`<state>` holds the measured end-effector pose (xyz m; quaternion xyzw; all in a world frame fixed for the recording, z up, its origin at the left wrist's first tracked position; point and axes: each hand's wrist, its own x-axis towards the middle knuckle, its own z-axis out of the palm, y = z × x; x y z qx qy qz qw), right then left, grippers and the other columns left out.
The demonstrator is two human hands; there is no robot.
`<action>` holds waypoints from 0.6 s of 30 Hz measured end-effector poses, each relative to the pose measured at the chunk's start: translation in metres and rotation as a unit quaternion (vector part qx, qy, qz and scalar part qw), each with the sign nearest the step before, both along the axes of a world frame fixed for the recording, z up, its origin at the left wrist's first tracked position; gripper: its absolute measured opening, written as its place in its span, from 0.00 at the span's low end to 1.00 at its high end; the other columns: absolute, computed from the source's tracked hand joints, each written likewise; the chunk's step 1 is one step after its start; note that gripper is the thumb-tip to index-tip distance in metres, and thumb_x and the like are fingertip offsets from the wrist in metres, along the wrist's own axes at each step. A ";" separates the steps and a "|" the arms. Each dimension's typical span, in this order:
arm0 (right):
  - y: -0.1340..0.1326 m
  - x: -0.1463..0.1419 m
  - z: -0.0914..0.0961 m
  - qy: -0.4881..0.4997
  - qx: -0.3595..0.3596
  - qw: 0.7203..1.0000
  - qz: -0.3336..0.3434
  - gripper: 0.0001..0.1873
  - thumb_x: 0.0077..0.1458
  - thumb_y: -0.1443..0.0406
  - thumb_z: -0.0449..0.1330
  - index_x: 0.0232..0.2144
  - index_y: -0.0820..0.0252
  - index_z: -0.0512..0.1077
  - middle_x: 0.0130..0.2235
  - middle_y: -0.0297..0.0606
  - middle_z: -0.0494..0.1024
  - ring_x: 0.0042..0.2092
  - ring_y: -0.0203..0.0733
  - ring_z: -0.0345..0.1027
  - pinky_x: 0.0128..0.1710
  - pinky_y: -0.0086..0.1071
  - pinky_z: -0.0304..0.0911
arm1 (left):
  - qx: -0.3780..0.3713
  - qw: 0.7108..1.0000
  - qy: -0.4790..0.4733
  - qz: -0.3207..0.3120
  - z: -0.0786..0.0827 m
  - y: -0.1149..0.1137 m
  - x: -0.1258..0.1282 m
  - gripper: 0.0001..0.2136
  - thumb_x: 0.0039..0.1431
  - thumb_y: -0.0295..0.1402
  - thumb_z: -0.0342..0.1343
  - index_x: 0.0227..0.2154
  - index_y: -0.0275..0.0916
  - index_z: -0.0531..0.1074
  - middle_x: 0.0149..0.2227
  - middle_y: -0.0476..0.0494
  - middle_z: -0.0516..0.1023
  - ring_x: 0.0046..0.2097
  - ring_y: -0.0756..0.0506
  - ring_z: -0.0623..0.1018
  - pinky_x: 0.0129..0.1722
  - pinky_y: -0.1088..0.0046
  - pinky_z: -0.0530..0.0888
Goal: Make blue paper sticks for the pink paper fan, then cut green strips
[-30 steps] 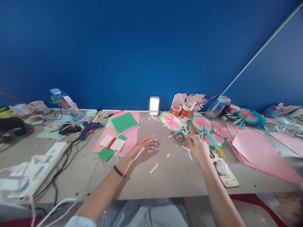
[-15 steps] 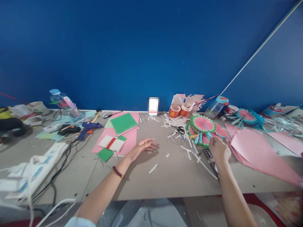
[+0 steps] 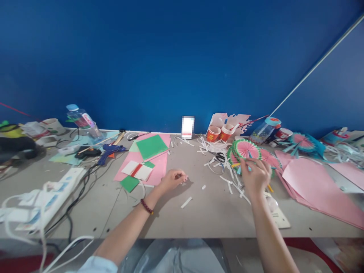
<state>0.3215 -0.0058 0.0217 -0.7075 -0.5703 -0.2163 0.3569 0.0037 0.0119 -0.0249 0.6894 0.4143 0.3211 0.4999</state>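
My left hand (image 3: 174, 179) hovers over the middle of the grey table, its fingers curled in with nothing visible between them. A beaded bracelet circles that wrist. My right hand (image 3: 256, 175) is closed in a pinch at the lower edge of a pink and green pleated paper fan (image 3: 248, 148); what its fingertips hold is hidden. Beneath the right forearm lies a white card (image 3: 281, 220) with a clear rounded piece on it. A small yellow piece (image 3: 270, 188) pokes out beside the right wrist.
White paper strips (image 3: 227, 182) and black scissors (image 3: 219, 156) lie left of the fan. Red paper cups (image 3: 213, 133) stand behind. At right are pink sheets (image 3: 315, 185); at left, green paper (image 3: 152, 146), a blue glue gun (image 3: 109, 152) and a power strip (image 3: 57, 197).
My left hand's spread fingers have curled in. My right hand has shifted left across the fan's lower edge. The white card now shows under my right forearm; the dark object there is out of sight.
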 end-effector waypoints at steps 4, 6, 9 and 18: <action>0.017 -0.062 0.006 0.030 -0.054 0.969 0.240 0.16 0.59 0.65 0.49 0.28 0.59 0.75 0.37 0.41 0.77 0.40 0.43 0.66 0.46 0.37 0.59 | 0.163 0.980 0.107 0.049 0.008 -0.003 -0.003 0.17 0.59 0.40 0.48 0.20 0.38 0.71 0.32 0.44 0.74 0.34 0.48 0.71 0.31 0.75 0.64; 0.026 -0.097 0.008 0.018 -0.078 0.946 0.314 0.15 0.58 0.68 0.48 0.39 0.60 0.74 0.43 0.42 0.75 0.46 0.45 0.64 0.49 0.38 0.58 | 0.191 0.971 0.129 0.063 0.009 -0.002 -0.004 0.13 0.59 0.37 0.48 0.23 0.39 0.73 0.32 0.44 0.74 0.36 0.48 0.71 0.31 0.75 0.64; 0.044 -0.147 0.009 -0.019 -0.149 0.905 0.397 0.14 0.56 0.68 0.52 0.43 0.61 0.73 0.47 0.44 0.73 0.48 0.47 0.63 0.50 0.40 0.57 | 0.201 0.966 0.153 0.047 0.005 -0.001 -0.002 0.10 0.57 0.31 0.48 0.30 0.40 0.75 0.32 0.44 0.75 0.33 0.48 0.71 0.31 0.74 0.64; 0.124 -0.237 -0.010 0.007 -0.262 0.834 0.485 0.15 0.53 0.75 0.52 0.41 0.62 0.73 0.46 0.41 0.75 0.48 0.41 0.65 0.48 0.31 0.58 | 0.230 0.955 0.188 -0.010 0.003 -0.001 -0.001 0.09 0.51 0.28 0.48 0.25 0.37 0.75 0.25 0.44 0.73 0.30 0.46 0.71 0.33 0.71 0.64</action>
